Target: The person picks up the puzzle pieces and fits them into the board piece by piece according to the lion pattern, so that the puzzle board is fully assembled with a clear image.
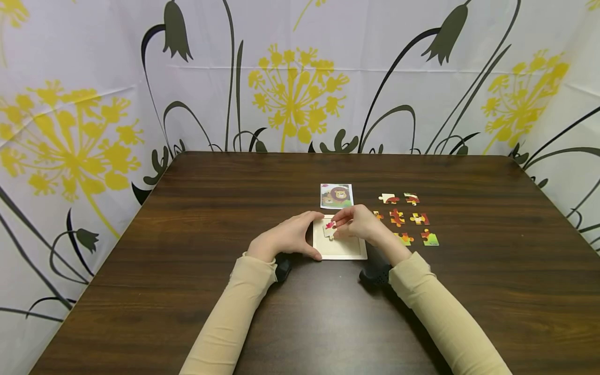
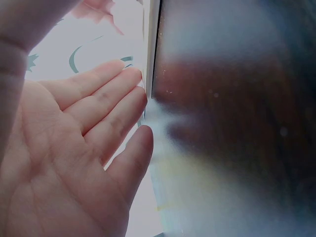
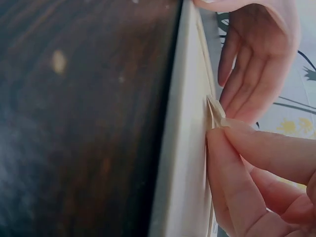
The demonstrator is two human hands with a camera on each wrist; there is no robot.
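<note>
I see the left hand [image 1: 287,237] grip the tray [image 1: 346,251] at its edges, likely to steady it; the right hand [image 1: 360,225] pinches a piece [image 1: 329,232] over it, whether touching I can't tell.

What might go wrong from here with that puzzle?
The puzzle piece, pinched by the right hand, might slip and drop onto the tray. That hand is also close to the loose pieces and could nudge them. The tray might slide if the left hand at its edge shifts.
</note>
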